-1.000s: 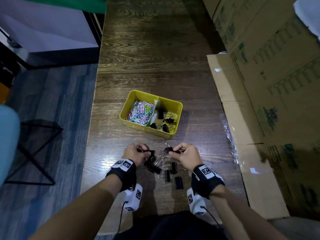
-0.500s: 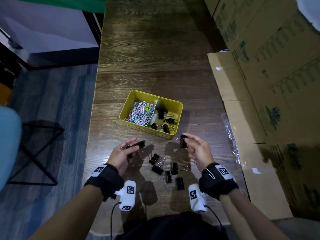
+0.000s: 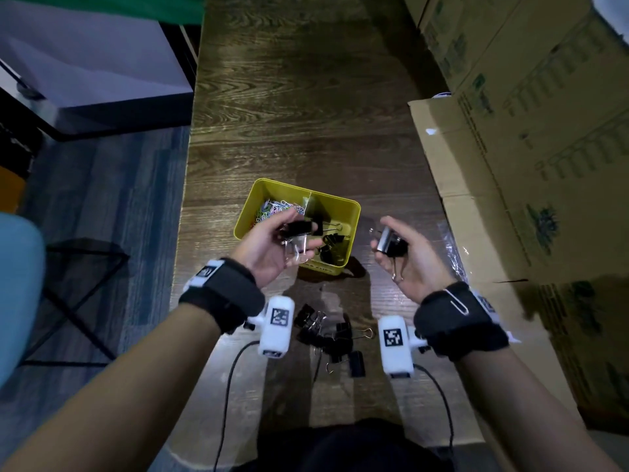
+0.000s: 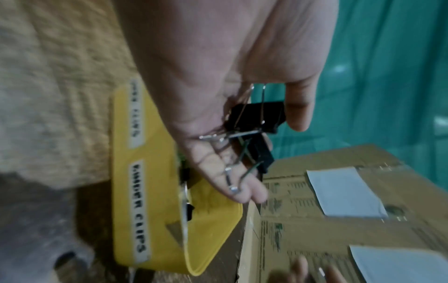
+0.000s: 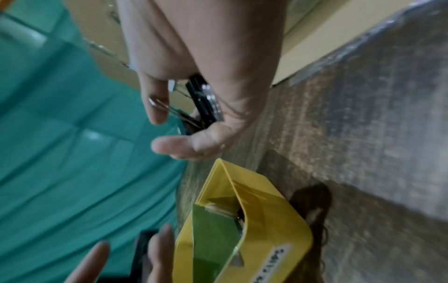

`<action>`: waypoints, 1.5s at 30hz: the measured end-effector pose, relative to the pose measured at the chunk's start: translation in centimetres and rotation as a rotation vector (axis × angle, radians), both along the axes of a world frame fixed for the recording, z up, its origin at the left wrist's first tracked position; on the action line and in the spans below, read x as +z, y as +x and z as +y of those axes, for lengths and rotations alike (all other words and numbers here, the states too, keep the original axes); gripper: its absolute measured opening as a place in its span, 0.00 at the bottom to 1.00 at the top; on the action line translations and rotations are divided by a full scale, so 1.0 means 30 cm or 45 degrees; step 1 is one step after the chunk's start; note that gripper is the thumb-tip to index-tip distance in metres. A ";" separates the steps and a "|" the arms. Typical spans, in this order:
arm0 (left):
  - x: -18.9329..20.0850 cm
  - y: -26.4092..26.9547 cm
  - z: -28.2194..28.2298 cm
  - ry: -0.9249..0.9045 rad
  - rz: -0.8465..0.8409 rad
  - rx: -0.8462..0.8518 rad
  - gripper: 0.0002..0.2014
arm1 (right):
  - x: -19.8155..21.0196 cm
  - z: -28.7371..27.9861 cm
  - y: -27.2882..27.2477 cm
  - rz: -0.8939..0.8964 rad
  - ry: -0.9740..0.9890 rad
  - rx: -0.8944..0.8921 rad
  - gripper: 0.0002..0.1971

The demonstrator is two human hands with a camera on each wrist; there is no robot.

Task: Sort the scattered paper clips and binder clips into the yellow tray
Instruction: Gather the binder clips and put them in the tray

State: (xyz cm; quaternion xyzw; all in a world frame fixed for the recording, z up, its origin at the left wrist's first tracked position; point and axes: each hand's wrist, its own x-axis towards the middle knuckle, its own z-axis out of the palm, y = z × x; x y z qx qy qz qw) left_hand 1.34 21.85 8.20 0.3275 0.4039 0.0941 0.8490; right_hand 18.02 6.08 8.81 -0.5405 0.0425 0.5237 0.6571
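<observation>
The yellow tray [image 3: 354,212] [image 4: 126,172] [image 5: 278,220] stands mid-table, with coloured paper clips [image 3: 275,207] in its left compartment and black binder clips [image 3: 332,241] in its right. My left hand [image 3: 282,243] [image 4: 242,153] hovers palm-up over the tray's near side. Its thumb and fingers hold a few black binder clips [image 3: 299,228] [image 4: 257,116]. My right hand [image 3: 401,253] [image 5: 174,132] is palm-up just right of the tray and grips a black binder clip [image 3: 386,240] [image 5: 203,103]. A pile of binder clips [image 3: 326,332] lies on the table between my wrists.
Cardboard boxes [image 3: 527,148] and a flattened sheet [image 3: 459,206] line the table's right side, with plastic wrap [image 3: 452,247] at its edge. The table's left edge [image 3: 183,233] drops to the floor. A silver paper clip [image 3: 456,301] clings to my right wristband.
Both hands rose from the pile near me and moved forward with binder clips. The left is now over the tray, the right beside its right wall.
</observation>
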 end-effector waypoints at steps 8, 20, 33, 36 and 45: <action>0.054 0.203 0.019 0.305 0.276 -0.192 0.12 | 0.026 0.257 -0.027 -0.273 -0.127 0.309 0.18; -0.014 0.086 -0.008 0.805 0.360 -0.266 0.03 | 0.028 0.159 -0.017 -0.646 -0.149 0.608 0.08; -0.284 -0.164 -0.150 1.611 0.577 -1.580 0.30 | -0.267 -0.043 -0.146 -1.356 -0.536 2.018 0.26; -0.336 -0.172 -0.180 1.701 0.617 -1.506 0.29 | -0.295 -0.057 -0.161 -1.497 -0.503 1.899 0.21; -0.333 -0.183 -0.154 1.276 0.712 -0.903 0.23 | -0.310 -0.087 -0.122 -1.387 -0.559 1.575 0.09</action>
